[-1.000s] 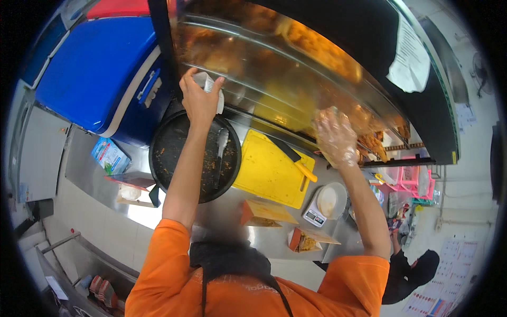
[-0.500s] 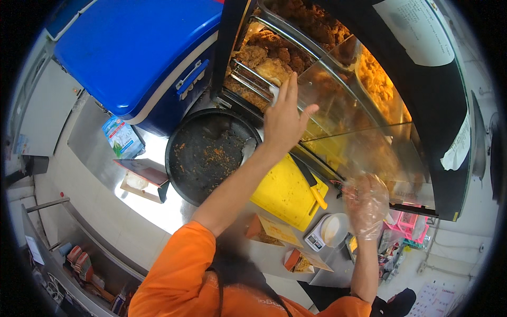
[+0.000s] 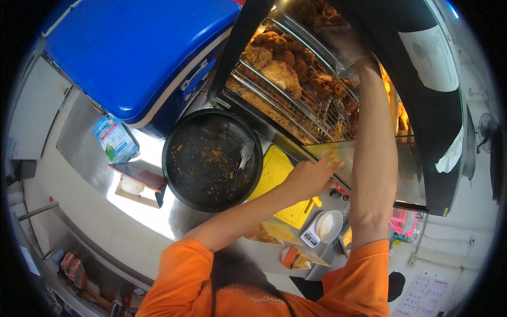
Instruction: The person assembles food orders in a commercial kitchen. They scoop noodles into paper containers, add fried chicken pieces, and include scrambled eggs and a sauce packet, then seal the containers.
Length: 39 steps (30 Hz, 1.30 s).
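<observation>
My bare left hand [image 3: 315,173] is at the lower part of the display case, its fingers bent around the edge of a glass door [image 3: 359,158]. My right hand [image 3: 342,48], in a clear plastic glove, reaches inside the case toward the upper tray of fried chicken [image 3: 311,13]. Blur and the glove obscure its fingers, so what they touch is unclear. Below, more fried chicken pieces [image 3: 282,74] lie on a wire rack [image 3: 311,113]. My right forearm crosses in front of the rack's right side.
A round black pan [image 3: 193,179] with crumbs and tongs [image 3: 243,161] stands left of a yellow cutting board [image 3: 274,164]. Nearby are a kitchen scale [image 3: 311,236], food boxes [image 3: 298,259], an open box [image 3: 140,185], a blue-white packet [image 3: 116,140] and a blue cooler [image 3: 137,53].
The glass door has slid down and to the right, uncovering the rack. My left hand moved down and right with it; my gloved right hand rose from beside the case into it.
</observation>
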{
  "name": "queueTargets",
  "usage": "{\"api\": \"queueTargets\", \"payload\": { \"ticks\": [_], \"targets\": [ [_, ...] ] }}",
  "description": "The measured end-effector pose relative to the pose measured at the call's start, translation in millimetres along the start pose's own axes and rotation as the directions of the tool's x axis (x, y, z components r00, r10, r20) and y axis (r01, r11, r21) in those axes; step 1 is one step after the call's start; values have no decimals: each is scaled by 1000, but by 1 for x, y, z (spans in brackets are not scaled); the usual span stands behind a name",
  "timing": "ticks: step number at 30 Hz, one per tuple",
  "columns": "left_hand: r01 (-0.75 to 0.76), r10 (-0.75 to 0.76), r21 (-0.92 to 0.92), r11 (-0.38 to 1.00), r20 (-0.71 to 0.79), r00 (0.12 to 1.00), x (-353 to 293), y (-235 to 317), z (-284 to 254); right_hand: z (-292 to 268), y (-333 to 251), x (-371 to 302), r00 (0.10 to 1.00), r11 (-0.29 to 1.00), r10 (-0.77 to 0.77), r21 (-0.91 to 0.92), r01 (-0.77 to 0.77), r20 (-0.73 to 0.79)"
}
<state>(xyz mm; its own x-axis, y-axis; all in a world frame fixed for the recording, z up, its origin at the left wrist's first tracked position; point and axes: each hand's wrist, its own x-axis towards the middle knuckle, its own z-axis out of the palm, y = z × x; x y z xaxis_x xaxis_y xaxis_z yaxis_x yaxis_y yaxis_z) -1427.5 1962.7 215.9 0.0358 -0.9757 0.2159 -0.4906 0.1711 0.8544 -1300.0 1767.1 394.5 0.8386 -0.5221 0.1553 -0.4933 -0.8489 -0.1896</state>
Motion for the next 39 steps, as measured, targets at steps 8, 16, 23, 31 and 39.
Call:
{"api": "queueTargets", "payload": {
  "ticks": [8, 16, 23, 31, 39],
  "targets": [
    [268, -314, -286, 920, -129, 941, -154, -42, 1, 14, 31, -58, 953, 933, -82, -357, -29, -293],
    [544, -606, -300, 784, -181, 775, -246, -54, 1, 63, 36, -130, 483, 910, -415, -365, 198, -771],
    [571, -663, -338, 748, -365, 654, -272, -71, -2, 135, 30, -170, 842, 993, 105, 9, -118, -529],
    [587, -690, -407, 700, -598, 408, -351, -101, 19, 143, 15, -145, 973, 978, 198, -38, -204, -114],
    [614, -368, 82, 785, -736, 569, -415, -162, 53, 168, 34, -76, 899, 928, 363, 12, -372, -245]
  ]
}}
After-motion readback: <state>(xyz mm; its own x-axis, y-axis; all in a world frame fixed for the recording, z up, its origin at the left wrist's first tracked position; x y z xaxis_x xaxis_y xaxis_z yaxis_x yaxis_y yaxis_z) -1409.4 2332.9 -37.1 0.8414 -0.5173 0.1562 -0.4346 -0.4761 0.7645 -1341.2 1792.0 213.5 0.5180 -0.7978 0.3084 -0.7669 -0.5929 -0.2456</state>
